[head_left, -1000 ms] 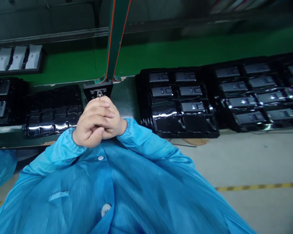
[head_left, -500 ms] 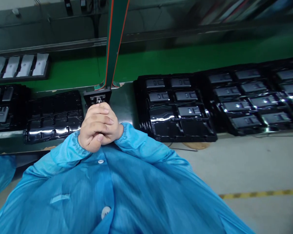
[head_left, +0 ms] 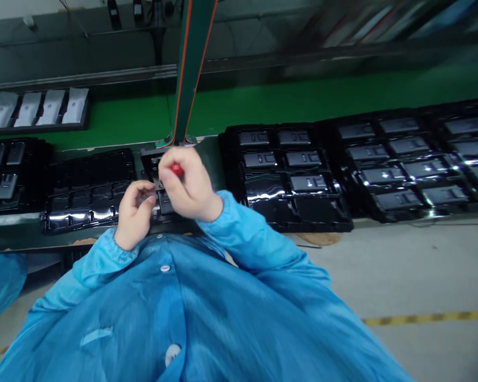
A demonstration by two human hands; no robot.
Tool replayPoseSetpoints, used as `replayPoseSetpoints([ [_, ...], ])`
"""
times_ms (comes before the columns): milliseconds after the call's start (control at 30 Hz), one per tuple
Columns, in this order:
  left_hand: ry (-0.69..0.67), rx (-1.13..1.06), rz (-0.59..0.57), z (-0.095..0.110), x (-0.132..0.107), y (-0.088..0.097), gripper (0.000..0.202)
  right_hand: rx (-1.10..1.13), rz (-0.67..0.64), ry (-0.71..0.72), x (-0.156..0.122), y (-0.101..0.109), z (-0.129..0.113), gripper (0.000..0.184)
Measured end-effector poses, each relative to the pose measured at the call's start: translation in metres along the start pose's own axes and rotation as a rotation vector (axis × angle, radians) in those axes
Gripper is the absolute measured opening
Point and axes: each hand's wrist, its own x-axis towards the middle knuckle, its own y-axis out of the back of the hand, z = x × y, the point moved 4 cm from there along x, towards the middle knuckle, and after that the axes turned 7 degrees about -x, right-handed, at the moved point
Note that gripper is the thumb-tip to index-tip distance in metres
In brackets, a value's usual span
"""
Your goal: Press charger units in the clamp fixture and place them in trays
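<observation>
My right hand (head_left: 191, 185) is closed round a small tool with a red tip (head_left: 177, 169), held over a black fixture (head_left: 153, 159) at the bench edge. My left hand (head_left: 134, 212) sits just left of it, fingers curled and pinched on a small dark part (head_left: 159, 197) by the fixture; what exactly it grips is blurred. Both hands are smeared by motion. Blue sleeves and a blue smock fill the lower half of the view.
Black trays (head_left: 287, 175) with grey parts run along the bench to the right. An empty black tray (head_left: 87, 191) lies left of the fixture. A tray of white parts (head_left: 40, 109) rests on the green belt. A green post (head_left: 191, 69) rises behind the fixture. Another blue sleeve (head_left: 0, 281) shows at far left.
My hands were clasped together below the fixture; now they have parted. The right hand has risen over the fixture with a red-tipped tool, the left has dropped to its left side.
</observation>
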Motion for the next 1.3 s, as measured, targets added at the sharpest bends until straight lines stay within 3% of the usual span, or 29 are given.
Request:
replayPoseSetpoints([
  [100,0.296,0.182,-0.262,-0.036,-0.012,-0.001,0.019,-0.022,-0.016,-0.176,0.033,0.005,0.014,0.02],
  [167,0.366,0.315,-0.382,-0.052,-0.019,-0.003,0.021,-0.034,-0.058,-0.217,0.048,0.004,0.032,0.02],
  [367,0.392,0.533,-0.354,-0.066,-0.014,-0.007,0.021,-0.062,-0.154,-0.304,0.045,-0.003,0.084,0.03],
  [500,0.484,0.516,-0.381,-0.076,-0.01,-0.007,0.022,-0.188,-0.006,-0.279,0.021,0.013,0.077,0.037],
  [600,0.519,0.444,-0.315,-0.084,-0.008,-0.008,0.027,-0.318,0.18,-0.252,-0.009,0.029,0.064,0.025],
  [700,0.515,0.374,-0.256,-0.087,-0.005,-0.01,0.032,-0.328,0.262,-0.319,-0.05,0.034,0.061,0.011],
  [867,0.493,0.376,-0.284,-0.086,0.005,-0.02,0.038,-0.251,0.188,-0.516,-0.122,0.021,0.062,0.006],
  [1000,0.532,0.364,-0.266,-0.088,0.007,-0.018,0.045,-0.148,0.096,-0.643,-0.16,0.008,0.055,0.008],
  [1167,0.571,0.113,-0.223,-0.084,-0.008,-0.008,0.041,0.021,0.063,-0.846,-0.182,-0.006,0.052,0.012],
  [1300,0.613,-0.06,-0.241,-0.067,-0.027,-0.009,0.042,0.264,0.078,-1.033,-0.184,-0.017,0.056,0.026],
])
